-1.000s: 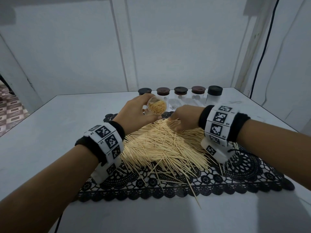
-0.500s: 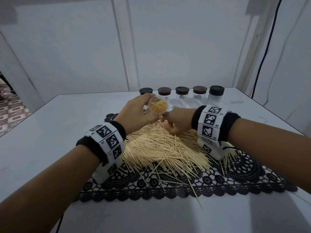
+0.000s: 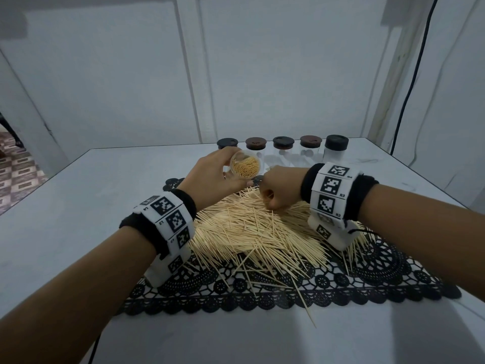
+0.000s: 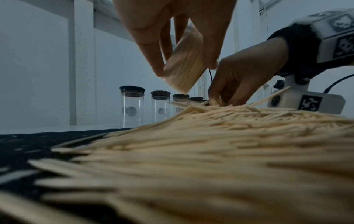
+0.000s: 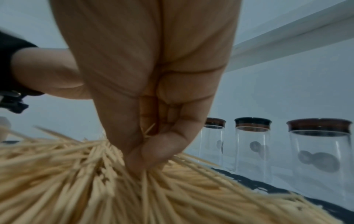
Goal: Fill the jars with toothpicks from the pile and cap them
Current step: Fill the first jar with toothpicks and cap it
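My left hand (image 3: 215,177) grips a clear jar (image 3: 246,168) packed with toothpicks, tilted with its open mouth toward me; in the left wrist view the jar (image 4: 184,65) hangs above the pile. A big pile of toothpicks (image 3: 252,229) lies on a black lace mat (image 3: 367,282). My right hand (image 3: 278,191) is curled at the pile's far edge, just right of the jar, and pinches a bunch of toothpicks (image 5: 147,131) between thumb and fingers (image 5: 162,145). Several empty capped jars (image 3: 309,148) stand in a row behind.
The grey table (image 3: 86,206) ends near the white walls behind the jar row. A black cable (image 3: 412,82) hangs at the right corner. Stray toothpicks (image 3: 304,306) stick out past the mat's front edge. An open doorway with patterned floor (image 3: 15,169) is far left.
My right hand has drawn left and closer to the jar, curling on a bunch of toothpicks at the pile's far edge. The left hand and jar have barely moved.
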`<action>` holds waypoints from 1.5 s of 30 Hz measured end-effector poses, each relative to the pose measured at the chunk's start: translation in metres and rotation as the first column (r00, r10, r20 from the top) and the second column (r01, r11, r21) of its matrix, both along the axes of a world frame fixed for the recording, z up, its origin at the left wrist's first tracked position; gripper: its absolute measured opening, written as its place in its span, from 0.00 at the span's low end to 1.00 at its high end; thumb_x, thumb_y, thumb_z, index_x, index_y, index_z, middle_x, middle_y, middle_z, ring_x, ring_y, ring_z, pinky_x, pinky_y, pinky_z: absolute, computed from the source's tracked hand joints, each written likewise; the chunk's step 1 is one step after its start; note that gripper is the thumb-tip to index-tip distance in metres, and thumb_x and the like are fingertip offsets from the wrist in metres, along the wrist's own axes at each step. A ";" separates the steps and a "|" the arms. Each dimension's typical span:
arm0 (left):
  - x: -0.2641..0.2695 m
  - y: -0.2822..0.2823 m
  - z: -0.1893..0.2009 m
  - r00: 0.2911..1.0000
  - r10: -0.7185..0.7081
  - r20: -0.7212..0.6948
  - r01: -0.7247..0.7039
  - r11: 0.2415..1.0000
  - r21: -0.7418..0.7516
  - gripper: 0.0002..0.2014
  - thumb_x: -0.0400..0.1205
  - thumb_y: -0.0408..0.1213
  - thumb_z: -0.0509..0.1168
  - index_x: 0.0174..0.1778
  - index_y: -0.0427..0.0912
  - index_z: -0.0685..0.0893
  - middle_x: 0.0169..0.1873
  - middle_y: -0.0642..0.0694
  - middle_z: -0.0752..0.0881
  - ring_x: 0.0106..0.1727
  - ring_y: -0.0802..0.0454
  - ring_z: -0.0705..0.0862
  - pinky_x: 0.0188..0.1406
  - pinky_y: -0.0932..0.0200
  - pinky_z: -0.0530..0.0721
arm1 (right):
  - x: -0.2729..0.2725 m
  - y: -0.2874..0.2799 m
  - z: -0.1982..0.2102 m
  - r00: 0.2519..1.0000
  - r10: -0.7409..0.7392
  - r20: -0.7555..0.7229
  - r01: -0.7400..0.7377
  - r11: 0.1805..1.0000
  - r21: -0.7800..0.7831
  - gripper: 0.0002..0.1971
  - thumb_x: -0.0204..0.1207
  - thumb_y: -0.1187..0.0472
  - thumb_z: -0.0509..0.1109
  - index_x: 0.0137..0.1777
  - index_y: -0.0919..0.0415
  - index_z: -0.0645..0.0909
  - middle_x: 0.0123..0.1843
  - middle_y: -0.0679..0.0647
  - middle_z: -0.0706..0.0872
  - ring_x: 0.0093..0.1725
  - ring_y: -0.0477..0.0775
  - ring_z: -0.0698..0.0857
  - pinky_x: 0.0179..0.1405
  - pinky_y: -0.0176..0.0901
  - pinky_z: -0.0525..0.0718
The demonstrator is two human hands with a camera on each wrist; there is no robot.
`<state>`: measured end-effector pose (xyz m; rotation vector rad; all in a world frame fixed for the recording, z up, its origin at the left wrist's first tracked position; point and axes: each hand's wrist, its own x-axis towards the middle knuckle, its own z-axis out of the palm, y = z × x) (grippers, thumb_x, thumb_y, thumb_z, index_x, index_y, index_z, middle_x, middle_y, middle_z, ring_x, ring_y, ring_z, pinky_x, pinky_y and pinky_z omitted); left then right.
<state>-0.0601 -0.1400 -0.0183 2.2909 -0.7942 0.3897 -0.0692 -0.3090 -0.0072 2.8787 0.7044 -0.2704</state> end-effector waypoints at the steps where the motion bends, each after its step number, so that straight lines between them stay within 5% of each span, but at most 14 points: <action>1: 0.000 0.000 0.000 1.000 0.002 -0.002 -0.002 1.000 -0.002 0.27 0.72 0.45 0.76 0.65 0.44 0.77 0.57 0.50 0.84 0.57 0.57 0.79 0.58 0.58 0.80 | -0.001 -0.002 0.001 1.000 0.001 0.005 -0.001 1.000 0.023 0.06 0.75 0.62 0.67 0.36 0.59 0.78 0.28 0.47 0.75 0.31 0.46 0.74 0.31 0.30 0.71; 9: 0.001 -0.001 0.001 0.997 0.070 -0.018 -0.071 0.996 -0.048 0.24 0.74 0.45 0.74 0.64 0.44 0.77 0.53 0.55 0.81 0.55 0.58 0.77 0.53 0.65 0.75 | -0.013 -0.027 0.007 0.998 -0.069 0.000 0.067 0.969 0.239 0.07 0.77 0.60 0.69 0.40 0.64 0.80 0.34 0.53 0.86 0.27 0.38 0.79 0.36 0.31 0.78; 13: 0.001 0.000 0.002 0.993 0.115 -0.026 -0.117 0.990 -0.083 0.23 0.74 0.45 0.74 0.63 0.46 0.78 0.51 0.56 0.80 0.53 0.59 0.78 0.47 0.72 0.73 | -0.021 -0.043 0.017 0.989 -0.124 -0.082 0.146 0.909 0.390 0.11 0.77 0.59 0.70 0.33 0.50 0.75 0.31 0.45 0.86 0.24 0.32 0.81 0.29 0.22 0.74; 15: 0.000 0.001 0.002 0.991 0.126 -0.039 -0.128 0.989 -0.074 0.24 0.74 0.45 0.74 0.63 0.45 0.77 0.51 0.55 0.81 0.53 0.58 0.78 0.43 0.76 0.71 | -0.026 -0.050 0.024 0.984 -0.143 -0.110 0.179 0.852 0.492 0.10 0.76 0.60 0.70 0.34 0.54 0.78 0.30 0.46 0.86 0.25 0.33 0.84 0.31 0.22 0.78; 18: 0.000 0.001 0.003 0.991 0.107 -0.079 -0.108 0.994 -0.019 0.25 0.74 0.47 0.73 0.64 0.44 0.77 0.55 0.51 0.83 0.57 0.55 0.80 0.49 0.68 0.72 | -0.032 -0.054 0.034 0.984 -0.134 -0.120 0.180 0.701 0.690 0.08 0.75 0.66 0.71 0.34 0.58 0.83 0.27 0.47 0.86 0.26 0.39 0.85 0.31 0.25 0.82; 22: -0.003 -0.001 0.003 0.986 0.060 -0.152 -0.051 0.997 0.062 0.27 0.73 0.48 0.74 0.66 0.44 0.76 0.58 0.49 0.84 0.60 0.54 0.81 0.59 0.61 0.77 | -0.038 -0.047 0.049 0.982 -0.080 -0.172 0.189 0.362 0.913 0.04 0.72 0.72 0.70 0.45 0.72 0.84 0.29 0.57 0.86 0.27 0.45 0.84 0.34 0.31 0.85; 26: -0.006 -0.002 0.003 0.981 0.043 -0.187 -0.022 0.994 0.111 0.28 0.72 0.49 0.74 0.66 0.44 0.76 0.57 0.49 0.84 0.58 0.55 0.82 0.60 0.62 0.77 | -0.033 -0.031 0.058 0.986 -0.024 -0.163 0.165 0.092 0.982 0.05 0.73 0.73 0.69 0.47 0.76 0.81 0.27 0.52 0.86 0.28 0.45 0.84 0.35 0.32 0.86; 30: -0.007 -0.002 0.003 0.977 0.022 -0.211 0.003 0.993 0.116 0.27 0.72 0.50 0.74 0.64 0.45 0.77 0.55 0.49 0.84 0.57 0.54 0.83 0.61 0.58 0.79 | -0.028 -0.010 0.054 0.989 -0.018 -0.150 0.149 -0.052 0.987 0.06 0.74 0.72 0.69 0.48 0.77 0.81 0.31 0.58 0.85 0.32 0.51 0.85 0.35 0.34 0.87; 38: -0.009 -0.002 0.005 0.978 0.009 -0.208 0.013 0.995 0.100 0.26 0.72 0.50 0.74 0.64 0.46 0.78 0.56 0.49 0.85 0.57 0.54 0.83 0.62 0.55 0.79 | -0.023 0.007 0.027 0.984 -0.077 -0.159 0.155 -0.057 0.986 0.07 0.74 0.74 0.69 0.38 0.64 0.82 0.25 0.53 0.84 0.25 0.44 0.83 0.33 0.32 0.86; 45: -0.010 -0.004 0.005 0.980 -0.013 -0.197 0.032 0.995 0.093 0.23 0.73 0.49 0.73 0.62 0.47 0.79 0.53 0.52 0.85 0.55 0.55 0.83 0.59 0.58 0.80 | -0.020 0.004 0.008 0.983 -0.181 0.022 0.013 0.188 0.982 0.04 0.74 0.68 0.72 0.43 0.60 0.87 0.34 0.55 0.86 0.32 0.43 0.83 0.39 0.38 0.84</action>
